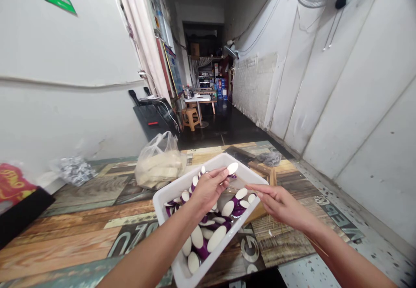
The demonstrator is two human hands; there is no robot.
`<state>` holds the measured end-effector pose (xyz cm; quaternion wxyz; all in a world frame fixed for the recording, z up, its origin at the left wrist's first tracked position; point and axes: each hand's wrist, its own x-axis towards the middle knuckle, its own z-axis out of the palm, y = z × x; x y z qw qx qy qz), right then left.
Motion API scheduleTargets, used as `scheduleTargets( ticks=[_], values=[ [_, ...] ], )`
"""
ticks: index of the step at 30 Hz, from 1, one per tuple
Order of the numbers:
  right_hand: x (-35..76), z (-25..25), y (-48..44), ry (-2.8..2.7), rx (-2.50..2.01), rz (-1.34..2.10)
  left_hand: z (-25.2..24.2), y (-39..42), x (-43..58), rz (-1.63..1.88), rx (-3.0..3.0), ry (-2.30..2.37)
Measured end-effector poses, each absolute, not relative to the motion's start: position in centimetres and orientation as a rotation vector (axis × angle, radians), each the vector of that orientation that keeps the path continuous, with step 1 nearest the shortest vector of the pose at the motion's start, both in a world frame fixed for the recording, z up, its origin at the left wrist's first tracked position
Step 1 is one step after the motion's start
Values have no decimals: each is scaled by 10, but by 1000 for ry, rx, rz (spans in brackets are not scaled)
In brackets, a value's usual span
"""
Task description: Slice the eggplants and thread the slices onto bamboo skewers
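Observation:
A white plastic tub (pixel 161 212) stands on the table before me, holding many pieces of purple eggplant (pixel 217 238) with pale, slanted cut faces. Over its far part, my left hand (pixel 211 188) pinches one eggplant piece (pixel 232 168) between thumb and fingers, pale face up. My right hand (pixel 276 201) is closed at the tub's right rim. Its fingertips grip a thin wooden skewer (pixel 238 189) that points left toward my left hand. Whether the skewer's tip touches the held piece cannot be made out. A thin stick end also shows beside my right wrist.
More skewers (pixel 273 177) lie right of the tub, near a crumpled grey plastic bag (pixel 269 158). Behind the tub's left side sits a clear bag of pale pieces (pixel 159 166). Farther left are a bag of silvery bits (pixel 76 170) and a red package (pixel 14 184).

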<state>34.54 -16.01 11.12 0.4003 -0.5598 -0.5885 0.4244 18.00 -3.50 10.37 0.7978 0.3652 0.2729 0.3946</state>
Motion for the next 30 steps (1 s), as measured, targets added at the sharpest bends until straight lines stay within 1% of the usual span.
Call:
scheduleTargets(
  ticks=[6, 10, 24, 30],
  values=[
    [346, 107, -162, -1662, -1517, 753, 104, -36, 180, 870, 788, 599],
    [347, 107, -160, -1703, -1542, 681, 106, -37, 179, 850, 799, 601],
    [349, 102, -153, -1616, -1485, 786, 102, -36, 180, 831, 837, 607],
    [350, 95, -151, -1525, -1414, 932, 100, -37, 180, 837, 875, 615]
  ],
)
